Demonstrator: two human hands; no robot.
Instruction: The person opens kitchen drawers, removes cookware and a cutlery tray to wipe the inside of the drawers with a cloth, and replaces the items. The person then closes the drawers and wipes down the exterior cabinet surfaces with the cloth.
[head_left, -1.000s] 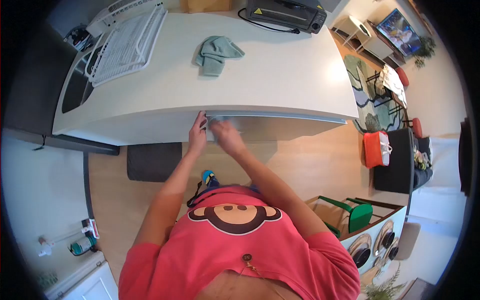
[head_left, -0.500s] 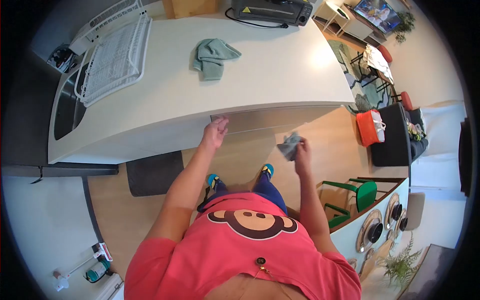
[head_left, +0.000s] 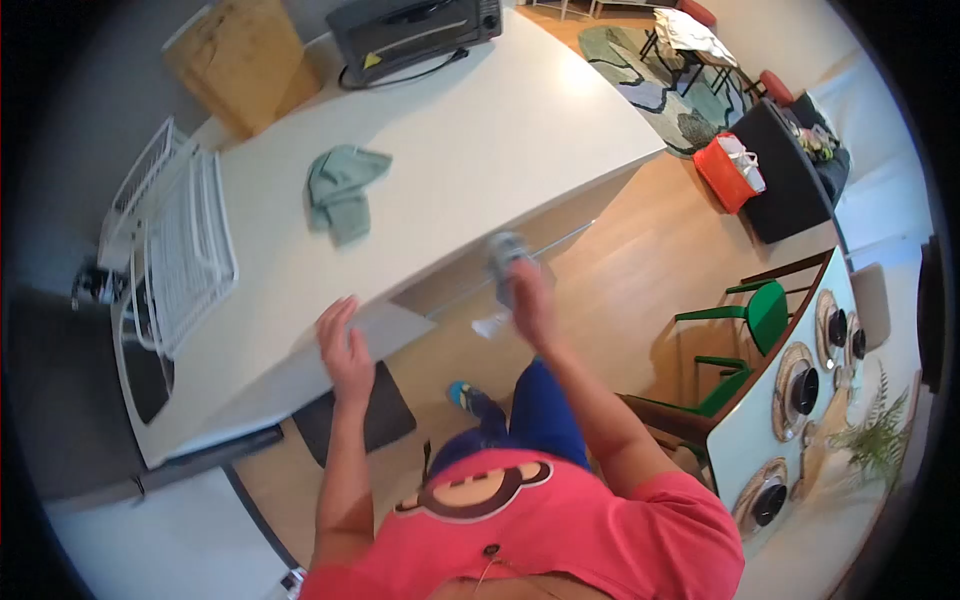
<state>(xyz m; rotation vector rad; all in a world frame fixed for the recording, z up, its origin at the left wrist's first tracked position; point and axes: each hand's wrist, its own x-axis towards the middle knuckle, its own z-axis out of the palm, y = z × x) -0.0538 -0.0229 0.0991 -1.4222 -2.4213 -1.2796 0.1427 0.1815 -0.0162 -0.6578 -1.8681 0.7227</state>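
Observation:
My right hand (head_left: 532, 305) is closed around a small grey-green cloth (head_left: 507, 252), smeared by motion, beside the counter's front edge. My left hand (head_left: 347, 350) holds nothing; its fingers are apart, close to the front edge of the white counter (head_left: 450, 170). On the countertop lies a crumpled sage-green cloth (head_left: 345, 190), out of reach of either hand's grip. A small white blurred shape (head_left: 489, 325) shows just below my right hand, and I cannot make out what it is.
A white dish rack (head_left: 185, 255) stands at the counter's left end. Behind are a wooden board (head_left: 240, 65) and a toaster oven (head_left: 415, 40) with its cord. Green chairs (head_left: 768, 315) and a set dining table (head_left: 745, 440) stand to the right. A dark mat (head_left: 385, 415) lies below.
My view has turned and come nearer the counter. My right hand has brought the grey-green cloth up to the counter's front edge. My left hand has shifted left along that edge.

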